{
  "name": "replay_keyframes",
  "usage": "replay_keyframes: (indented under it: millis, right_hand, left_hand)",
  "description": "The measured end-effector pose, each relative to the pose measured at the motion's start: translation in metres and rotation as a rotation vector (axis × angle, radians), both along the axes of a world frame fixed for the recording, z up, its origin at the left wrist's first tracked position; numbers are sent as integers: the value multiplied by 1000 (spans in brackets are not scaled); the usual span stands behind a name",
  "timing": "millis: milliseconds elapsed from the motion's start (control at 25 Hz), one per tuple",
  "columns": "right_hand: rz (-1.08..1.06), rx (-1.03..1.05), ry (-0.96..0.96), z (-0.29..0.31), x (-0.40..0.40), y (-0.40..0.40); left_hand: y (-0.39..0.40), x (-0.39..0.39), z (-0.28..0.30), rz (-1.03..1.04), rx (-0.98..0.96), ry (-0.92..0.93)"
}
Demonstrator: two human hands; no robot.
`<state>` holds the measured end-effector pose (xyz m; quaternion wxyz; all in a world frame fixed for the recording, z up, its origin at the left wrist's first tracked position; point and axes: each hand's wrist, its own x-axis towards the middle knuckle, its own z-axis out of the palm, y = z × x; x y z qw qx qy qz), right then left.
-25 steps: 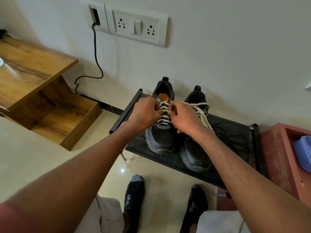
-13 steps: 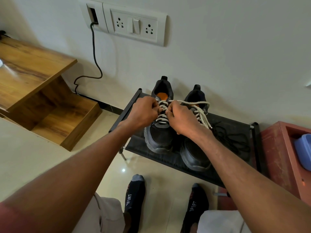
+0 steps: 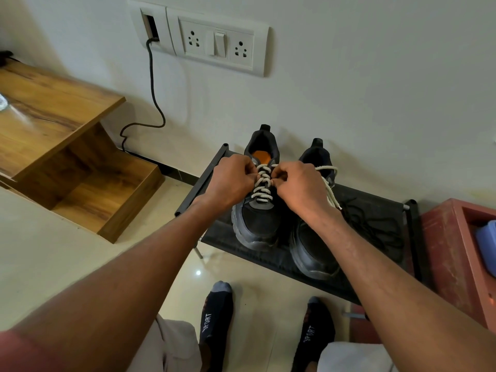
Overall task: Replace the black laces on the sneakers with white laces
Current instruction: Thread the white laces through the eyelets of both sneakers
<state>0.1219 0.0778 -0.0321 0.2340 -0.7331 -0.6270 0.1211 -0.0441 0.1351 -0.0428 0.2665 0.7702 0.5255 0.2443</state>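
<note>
The step in hand is judged to be the final lacing at the top eyelets of the left black chunky-soled sneaker, which stands on the low black fabric-topped shoe rack against the wall, touching the right black sneaker beside it. The left hand and the right hand each have fingers curled, pinching the white woven lace at the throat of the shoe. Both sneakers point toes toward the person, heels to the wall; each long axis runs away from the person. The discarded black laces lie loose on the rack to the right. The next move probably calls for even tension on both ends, then a knot.
</note>
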Motion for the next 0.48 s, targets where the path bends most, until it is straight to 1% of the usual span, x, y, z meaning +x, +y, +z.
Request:
replay_keyframes:
  millis: [200, 480]
  right_hand:
    - [-3, -9, 55, 0, 2, 3]
    - [47, 21, 68, 1, -2, 2]
  left_hand:
    - [8, -2, 1, -29, -49, 2]
    - [11, -1, 1, -45, -64, 27]
